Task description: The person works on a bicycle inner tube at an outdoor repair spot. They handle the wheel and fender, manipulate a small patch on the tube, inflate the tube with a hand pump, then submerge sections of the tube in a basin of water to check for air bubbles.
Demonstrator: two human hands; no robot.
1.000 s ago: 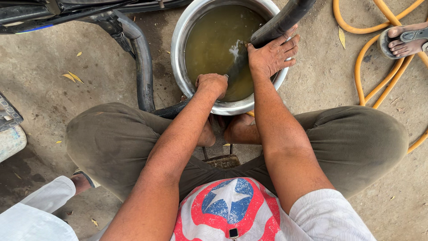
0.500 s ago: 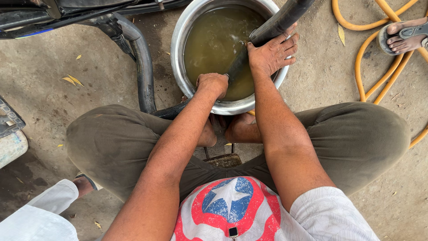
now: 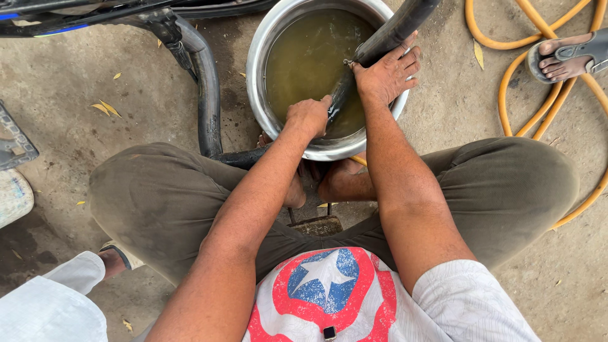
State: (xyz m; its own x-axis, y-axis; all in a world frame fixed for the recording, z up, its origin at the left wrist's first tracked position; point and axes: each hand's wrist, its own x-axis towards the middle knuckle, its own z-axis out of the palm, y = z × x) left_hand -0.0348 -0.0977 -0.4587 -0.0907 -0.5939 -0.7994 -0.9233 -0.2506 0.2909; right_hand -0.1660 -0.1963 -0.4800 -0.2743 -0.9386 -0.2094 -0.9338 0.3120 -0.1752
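Note:
A black rubber inner tube (image 3: 206, 95) loops from the ground on the left, over the near rim, into a round metal basin (image 3: 258, 76) of murky yellowish water, and rises out at the top right. My left hand (image 3: 308, 116) grips the tube at the basin's near rim. My right hand (image 3: 387, 75) presses down on the tube where it dips into the water, fingers spread over it. I squat on a low stool with my knees either side of the basin.
An orange hose (image 3: 506, 88) lies coiled on the concrete at the right, beside another person's sandalled foot (image 3: 565, 56). A dark vehicle frame (image 3: 76, 12) runs along the top left. A person's white sleeve (image 3: 50, 304) shows at the bottom left.
My hands hold the tube at nearly the same spot in the basin. The view has shifted slightly; no clear movement of the tube.

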